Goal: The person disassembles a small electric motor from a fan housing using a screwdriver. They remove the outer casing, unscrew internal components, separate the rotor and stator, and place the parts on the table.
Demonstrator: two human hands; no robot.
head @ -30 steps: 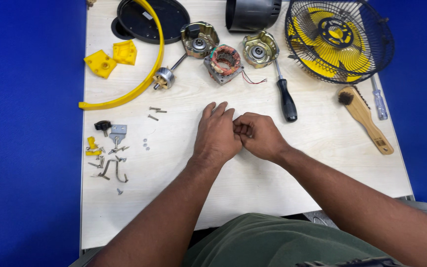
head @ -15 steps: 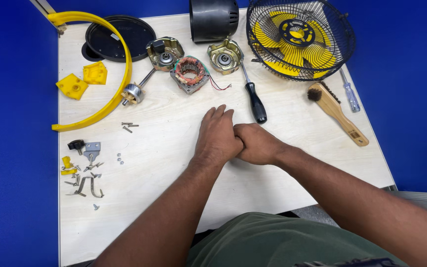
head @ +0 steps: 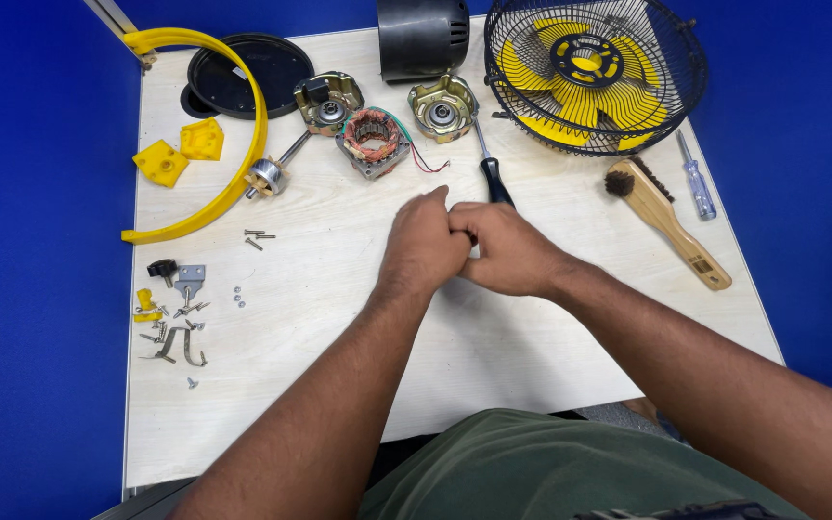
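Left hand (head: pixel 424 243) and right hand (head: pixel 507 248) pressed together mid-tabletop (head: pixel 532 356), possibly pinching 1 small part, hidden. Black-handled screwdriver (head: pixel 493 173) lies just behind them; stator (head: pixel 374 141) beyond.

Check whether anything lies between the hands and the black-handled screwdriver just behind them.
Nothing visible does. The right hand and left hand meet on the table, and the black-handled screwdriver lies just beyond their knuckles, its handle partly hidden behind the right hand.
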